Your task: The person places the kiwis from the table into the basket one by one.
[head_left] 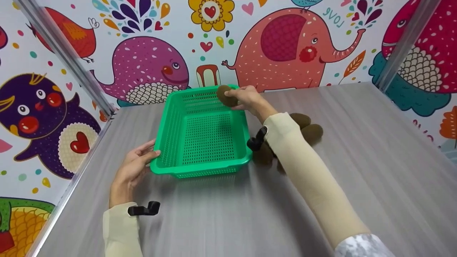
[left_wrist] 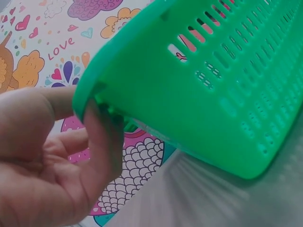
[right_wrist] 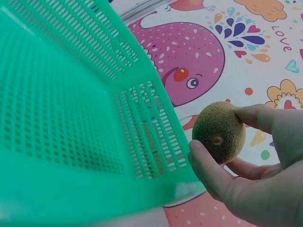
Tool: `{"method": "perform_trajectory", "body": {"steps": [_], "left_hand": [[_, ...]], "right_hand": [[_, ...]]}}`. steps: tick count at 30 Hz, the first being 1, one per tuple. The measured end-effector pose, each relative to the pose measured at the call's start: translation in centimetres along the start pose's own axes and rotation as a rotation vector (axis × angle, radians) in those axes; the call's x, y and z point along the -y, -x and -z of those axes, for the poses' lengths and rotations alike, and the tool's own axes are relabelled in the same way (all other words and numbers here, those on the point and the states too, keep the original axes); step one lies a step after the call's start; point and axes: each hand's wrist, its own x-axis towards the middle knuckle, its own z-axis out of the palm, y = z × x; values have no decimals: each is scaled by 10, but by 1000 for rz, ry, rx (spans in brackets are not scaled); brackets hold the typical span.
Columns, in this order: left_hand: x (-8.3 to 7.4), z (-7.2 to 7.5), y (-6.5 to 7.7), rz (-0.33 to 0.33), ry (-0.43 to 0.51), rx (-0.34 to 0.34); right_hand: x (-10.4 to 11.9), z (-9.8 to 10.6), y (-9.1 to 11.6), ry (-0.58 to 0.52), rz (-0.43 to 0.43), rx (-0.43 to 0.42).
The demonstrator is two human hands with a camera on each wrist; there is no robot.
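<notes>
A green plastic basket (head_left: 209, 139) with slotted walls and nothing inside stands in the middle of the head view. My left hand (head_left: 134, 166) grips its rim at the near left corner, thumb on one side and fingers curled beneath, as the left wrist view of the basket wall (left_wrist: 180, 104) shows. At the far right corner my right hand (head_left: 250, 100) pinches a brown fuzzy kiwi (right_wrist: 220, 132) between thumb and fingers, close beside the rim. Several more kiwis (head_left: 312, 134) lie on the table right of the basket, partly hidden behind my right forearm.
The grey wood-grain table (head_left: 200, 214) runs back to a wall (head_left: 221, 46) printed with cartoon animals. A metal corner post (head_left: 68, 57) rises at the left, and another post (head_left: 407, 46) at the right. Each wrist bears a small black camera.
</notes>
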Motion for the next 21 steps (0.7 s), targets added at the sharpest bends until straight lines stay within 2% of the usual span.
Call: {"method": "perform_trajectory", "body": {"steps": [5, 12, 15, 21], "left_hand": [[0, 1, 0, -1, 2, 12], [-1, 2, 3, 10, 5, 15], [-2, 1, 2, 3, 10, 12], [-2, 0, 1, 11, 2, 7]], "right_hand": [[-5, -15, -4, -14, -34, -46], [-10, -33, -8, -194, -59, -21], [-12, -39, -9, -238, -72, -24], [-18, -50, -13, -202, -94, -20]]}}
